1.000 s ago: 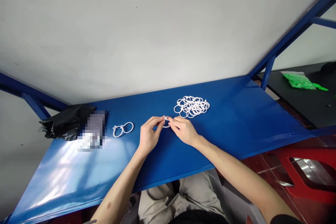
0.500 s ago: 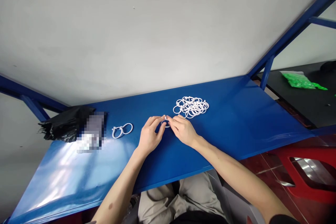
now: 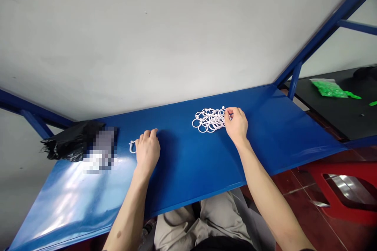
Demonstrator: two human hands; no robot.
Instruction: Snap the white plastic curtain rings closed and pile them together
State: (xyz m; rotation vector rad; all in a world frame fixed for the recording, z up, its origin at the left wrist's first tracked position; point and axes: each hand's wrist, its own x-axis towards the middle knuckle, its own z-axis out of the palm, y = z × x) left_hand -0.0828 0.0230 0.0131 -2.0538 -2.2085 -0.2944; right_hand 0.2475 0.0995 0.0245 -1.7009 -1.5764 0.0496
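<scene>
At the right edge of a pile of white plastic rings [image 3: 207,120], each with a small knob, my right hand [image 3: 237,124] has thumb and forefinger closed on one white ring [image 3: 223,108]. Farther left, my left hand [image 3: 147,150] is palm down low over the table, its fingers bent together; whatever lies under them is hidden. Beside its knuckles another white ring [image 3: 132,147] shows, partly covered by the hand.
The rings lie on a blue-covered table [image 3: 194,164] against a pale wall. A black plastic bag [image 3: 69,141] and a pixelated item [image 3: 103,149] sit at the left. At the right are a blue frame post [image 3: 294,80], a green packet [image 3: 328,87] and a red stool [image 3: 330,200].
My hands have parted from around one ring in the middle. The left has moved left over the separate rings; the right has reached right and forward to the pile.
</scene>
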